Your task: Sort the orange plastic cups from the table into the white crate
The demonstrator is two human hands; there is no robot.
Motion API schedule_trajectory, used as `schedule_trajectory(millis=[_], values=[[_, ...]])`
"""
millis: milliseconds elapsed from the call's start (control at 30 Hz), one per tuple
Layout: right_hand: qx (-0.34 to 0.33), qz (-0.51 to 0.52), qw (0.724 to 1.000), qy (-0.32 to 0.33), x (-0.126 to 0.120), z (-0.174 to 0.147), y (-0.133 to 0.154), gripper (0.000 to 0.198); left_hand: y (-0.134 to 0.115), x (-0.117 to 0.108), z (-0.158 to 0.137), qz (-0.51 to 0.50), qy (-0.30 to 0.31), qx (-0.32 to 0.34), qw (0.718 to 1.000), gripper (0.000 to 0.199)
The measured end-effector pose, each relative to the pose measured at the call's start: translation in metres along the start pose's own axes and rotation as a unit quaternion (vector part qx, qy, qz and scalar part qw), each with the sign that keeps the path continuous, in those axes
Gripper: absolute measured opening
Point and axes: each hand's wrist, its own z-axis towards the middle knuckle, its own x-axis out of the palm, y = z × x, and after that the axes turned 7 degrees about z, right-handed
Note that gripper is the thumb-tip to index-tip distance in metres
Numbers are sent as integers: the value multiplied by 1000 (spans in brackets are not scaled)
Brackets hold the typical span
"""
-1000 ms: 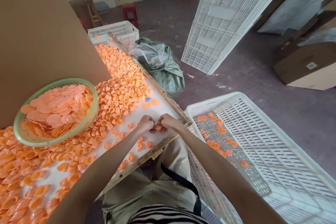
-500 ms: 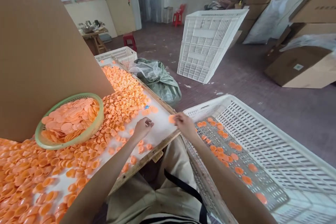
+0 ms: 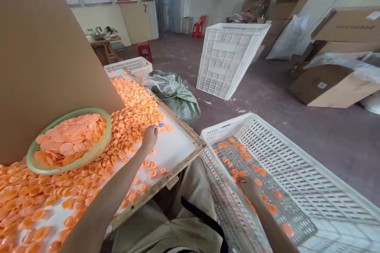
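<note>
My left hand [image 3: 150, 137] reaches over the white tabletop [image 3: 178, 142], its fingers pinched at the near end of a small blue object [image 3: 161, 125], too small to name. Flat orange discs [image 3: 170, 127] lie just beyond it. Small orange plastic cups [image 3: 135, 112] are heaped to the left of this hand, with several loose ones nearer the table's front edge. Down inside the white plastic crate [image 3: 285, 154] is my right hand [image 3: 251, 189], above scattered orange pieces [image 3: 237, 172]. Its fingertips are dark and blurred, so I cannot make out whether they hold one.
A green basket [image 3: 108, 134] full of flat orange discs rests on the heap, beside a tall cardboard sheet [image 3: 53, 47]. A wooden strip [image 3: 184, 162] edges the table. Beyond stand a green sack [image 3: 181, 99], stacked white crates [image 3: 228, 55] and cardboard boxes [image 3: 332, 83].
My left hand has moved forward and left to the blue object. My right hand, which held an orange disc at the table corner, has gone right and down into the crate.
</note>
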Motion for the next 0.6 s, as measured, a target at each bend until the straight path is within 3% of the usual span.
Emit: schedule_trajectory(millis=[67, 167, 200, 300, 367, 400, 500, 600], values=[[-46, 42, 997, -54, -5, -12, 44, 40, -6, -14, -8, -106, 14, -34, 994, 21], [-174, 163, 970, -55, 0, -45, 142, 43, -27, -31, -32, -269, 118, -61, 954, 26], [-220, 202, 954, -20, 6, -58, 175, 43, -36, -36, -41, -298, 149, -56, 941, 28], [-294, 272, 897, 186, 38, -95, 250, 41, -57, -46, -69, -342, 210, -20, 916, 33], [-301, 278, 875, 259, 60, -110, 273, 29, -56, -50, -80, -332, 228, -5, 916, 33], [-293, 282, 873, 270, 69, -113, 277, 25, -50, -51, -84, -298, 217, -3, 929, 30], [-245, 305, 879, 273, 86, -112, 273, 21, -19, -51, -87, -82, 139, -13, 987, 25], [-205, 300, 885, 292, 93, -107, 266, 20, 6, -42, -86, 108, 155, 27, 982, 20]])
